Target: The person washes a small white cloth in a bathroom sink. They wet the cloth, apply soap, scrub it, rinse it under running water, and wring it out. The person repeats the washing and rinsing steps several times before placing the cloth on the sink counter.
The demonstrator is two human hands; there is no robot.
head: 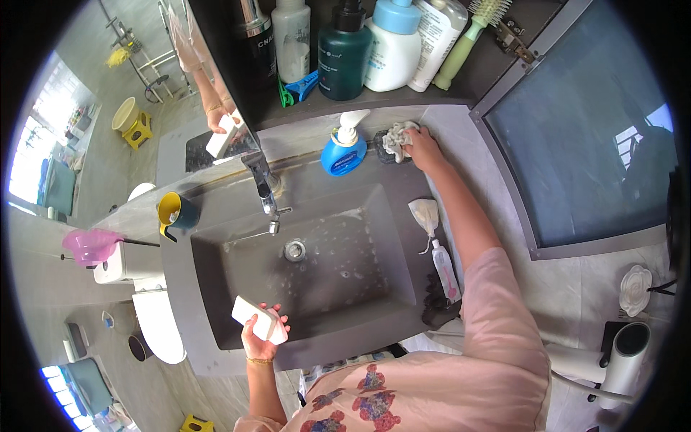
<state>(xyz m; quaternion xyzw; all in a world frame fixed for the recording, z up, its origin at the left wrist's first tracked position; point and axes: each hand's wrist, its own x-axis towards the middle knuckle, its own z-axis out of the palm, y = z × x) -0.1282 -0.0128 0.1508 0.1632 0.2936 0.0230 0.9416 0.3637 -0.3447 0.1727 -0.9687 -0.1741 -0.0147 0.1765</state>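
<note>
Over the front left edge of the grey sink (302,270), my left hand (264,335) holds a white rectangular block (252,317) and a pale pink piece (279,329) beneath it. My right hand (424,146) reaches to the back right corner, its fingers on a crumpled whitish cloth (397,140). That cloth lies on a dark dish (385,154). Left of it stands a blue pump bottle (344,156) with a white pump head. The chrome faucet (264,189) extends over the basin, where foam and water drops lie about the drain (295,250).
A yellow and blue mug (186,210) stands on the left rim. On the right rim lie a beige pouch (424,215), a white tube (445,270) and a black item (434,302). Bottles fill the shelf (302,110) above. The cabinet door (583,156) hangs open at right.
</note>
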